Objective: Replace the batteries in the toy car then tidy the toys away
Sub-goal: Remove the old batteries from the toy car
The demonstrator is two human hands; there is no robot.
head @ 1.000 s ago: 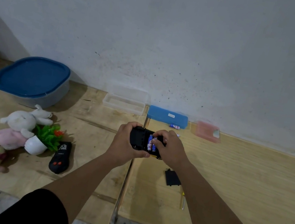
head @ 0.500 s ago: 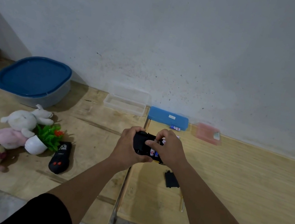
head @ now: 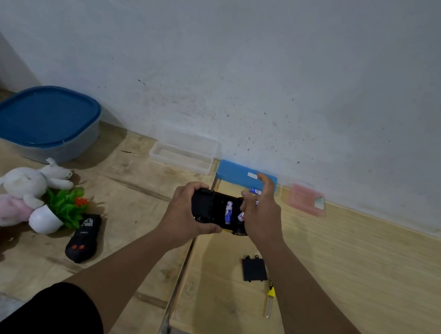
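My left hand (head: 186, 213) grips the upturned black toy car (head: 213, 209) above the wooden floor (head: 355, 277), its battery bay showing a blue-and-white battery (head: 228, 212). My right hand (head: 259, 214) hovers over the bay, fingers loosely spread, holding nothing I can see. The battery cover (head: 254, 269) and yellow-handled screwdriver (head: 269, 299) lie below on the floor.
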